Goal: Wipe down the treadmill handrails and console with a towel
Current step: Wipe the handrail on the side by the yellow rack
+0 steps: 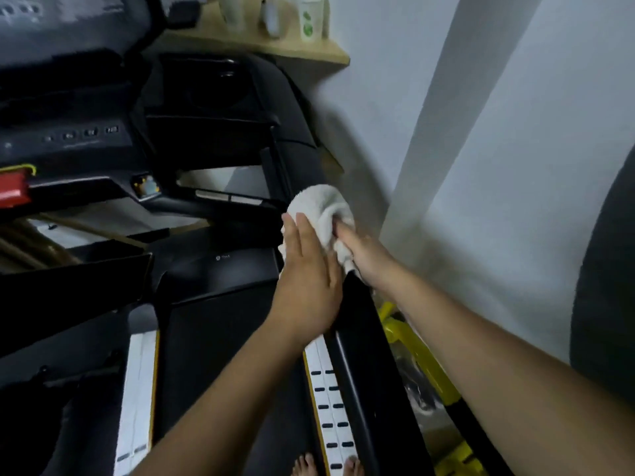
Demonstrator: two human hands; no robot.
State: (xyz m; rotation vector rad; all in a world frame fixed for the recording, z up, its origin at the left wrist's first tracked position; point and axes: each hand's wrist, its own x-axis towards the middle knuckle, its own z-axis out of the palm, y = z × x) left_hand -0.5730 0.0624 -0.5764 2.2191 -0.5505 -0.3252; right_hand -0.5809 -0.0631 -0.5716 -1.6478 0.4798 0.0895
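A white towel (pixel 321 209) is bunched over the black right handrail (pixel 360 324) of the treadmill, about halfway along it. My left hand (pixel 307 280) lies flat against the towel's near side with its fingers straight. My right hand (pixel 360 254) grips the towel from the wall side, and its fingers are buried in the cloth. The dark console (pixel 79 132) with its row of small buttons fills the upper left. The handrail runs up from the towel to the console's right wing (pixel 295 132).
A red safety key (pixel 12 187) sits at the left edge. A wooden shelf (pixel 330 53) with white cups hangs above the console. The grey wall is close on the right, with yellow-framed equipment (pixel 422 359) beside the rail. The belt and white side rails (pixel 330 393) lie below, my bare toes at the bottom edge.
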